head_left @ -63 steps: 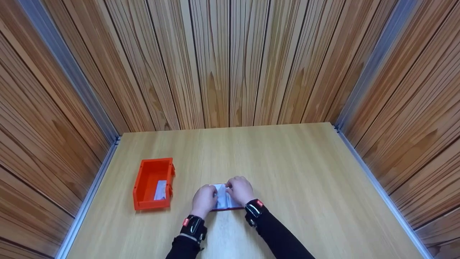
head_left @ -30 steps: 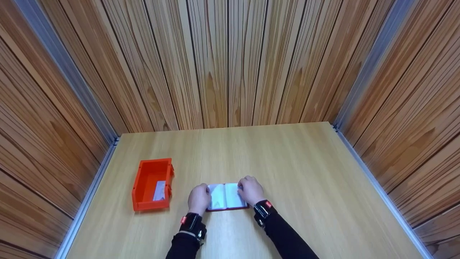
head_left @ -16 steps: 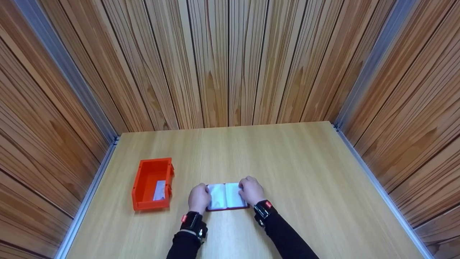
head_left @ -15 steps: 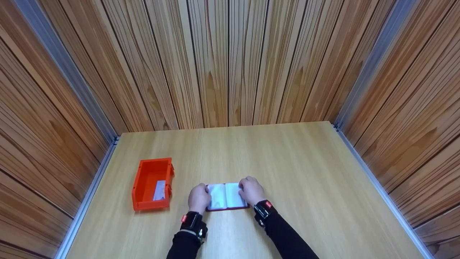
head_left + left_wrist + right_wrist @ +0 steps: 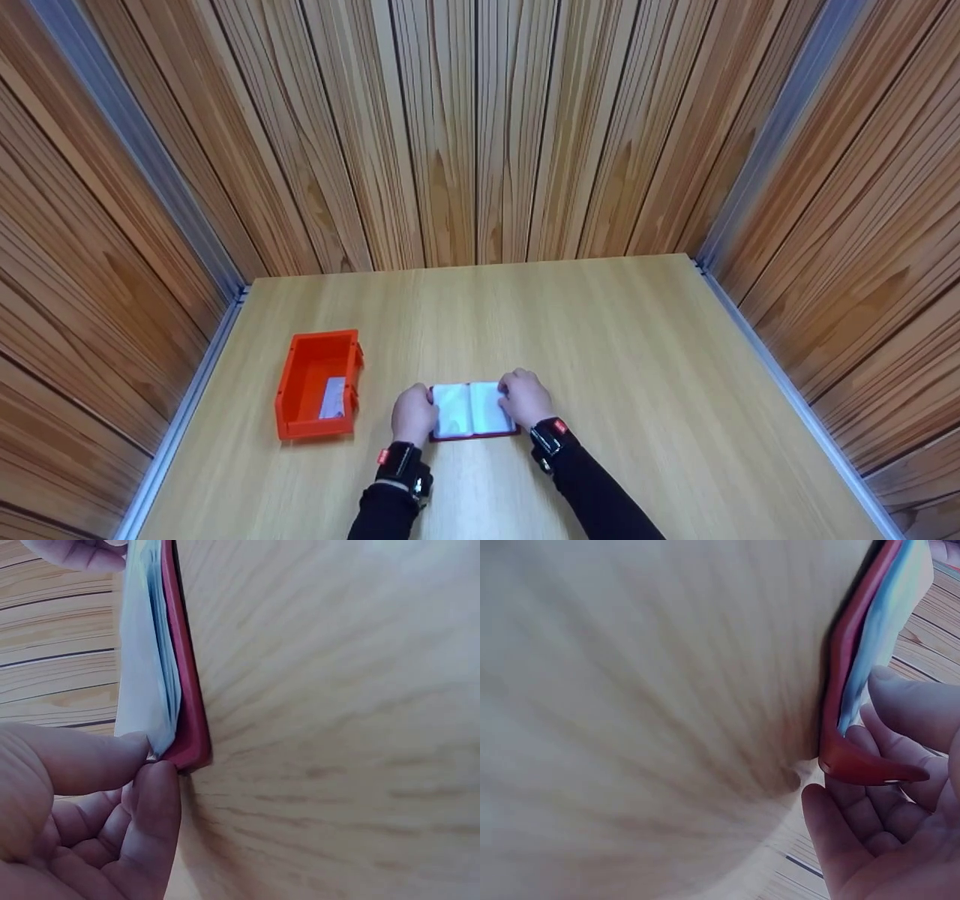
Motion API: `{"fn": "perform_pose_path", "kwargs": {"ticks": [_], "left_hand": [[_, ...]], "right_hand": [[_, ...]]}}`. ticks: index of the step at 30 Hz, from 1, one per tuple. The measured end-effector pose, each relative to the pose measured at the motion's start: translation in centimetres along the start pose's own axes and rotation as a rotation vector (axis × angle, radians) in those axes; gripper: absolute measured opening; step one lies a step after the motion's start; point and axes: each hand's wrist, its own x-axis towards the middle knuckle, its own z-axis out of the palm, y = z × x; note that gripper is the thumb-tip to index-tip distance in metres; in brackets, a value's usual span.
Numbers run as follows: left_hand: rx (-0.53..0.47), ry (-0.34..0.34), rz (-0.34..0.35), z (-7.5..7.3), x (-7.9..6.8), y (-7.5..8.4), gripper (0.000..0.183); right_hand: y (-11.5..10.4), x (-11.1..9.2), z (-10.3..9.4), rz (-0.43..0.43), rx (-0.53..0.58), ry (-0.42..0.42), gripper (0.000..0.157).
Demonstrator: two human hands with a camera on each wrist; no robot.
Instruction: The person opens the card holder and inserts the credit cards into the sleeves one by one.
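Spread open on the table (image 5: 600, 360) is a small card holder (image 5: 472, 411) with a red cover and whitish, translucent sleeves. My left hand (image 5: 414, 415) pinches its left edge; in the left wrist view the thumb (image 5: 105, 761) lies on the sleeves and the index finger is under the corner. At the opposite edge, my right hand (image 5: 526, 398) grips the holder, thumb (image 5: 907, 705) over the sleeves (image 5: 877, 630) and fingers curled below. A red strap (image 5: 874, 766) with a snap sticks out there, seen in the right wrist view.
To the left of the hands stands an orange-red bin (image 5: 283, 405) with a whitish card (image 5: 332, 397) inside. Wood-plank walls (image 5: 480, 150) enclose the table at the back and both sides, with metal rails (image 5: 184, 375) along the side edges.
About two seconds ago both hands were closer together over the sleeves. They have moved apart to the two outer edges, and the card holder now lies spread wider. The last second shows almost no motion.
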Motion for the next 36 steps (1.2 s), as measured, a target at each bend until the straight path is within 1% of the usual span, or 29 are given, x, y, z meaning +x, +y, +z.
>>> {"fn": "perform_pose_path", "kwargs": {"ticks": [6,13,16,21,25,28,32,36], "left_hand": [[-0.013,0.013,0.006,-0.8,0.0,0.1,0.006],[-0.070,0.026,0.021,-2.3,0.4,0.8,0.009],[-0.080,0.033,0.036,-3.3,0.5,1.0,0.010],[-0.074,0.075,0.079,-5.2,0.8,1.2,0.011],[-0.087,0.083,0.060,-6.9,1.1,1.3,0.014],[-0.089,0.129,0.075,-8.0,1.4,1.0,0.014],[-0.064,0.200,0.111,-9.3,1.8,0.3,0.013],[-0.073,0.190,0.072,-10.5,2.0,-0.3,0.017]], "right_hand": [[0.1,0.1,0.1,0.000,0.001,0.004,0.015],[0.2,0.1,0.1,-0.010,0.010,0.015,0.015],[0.2,0.1,0.2,-0.016,0.006,0.018,0.016],[0.4,0.0,0.2,-0.039,0.001,0.027,0.016],[0.4,0.0,0.2,-0.046,-0.001,0.038,0.016],[0.4,0.0,0.2,-0.036,0.002,0.028,0.016],[0.4,0.0,0.2,-0.019,0.008,0.005,0.015],[0.3,0.0,0.2,-0.013,0.011,-0.005,0.016]]}}
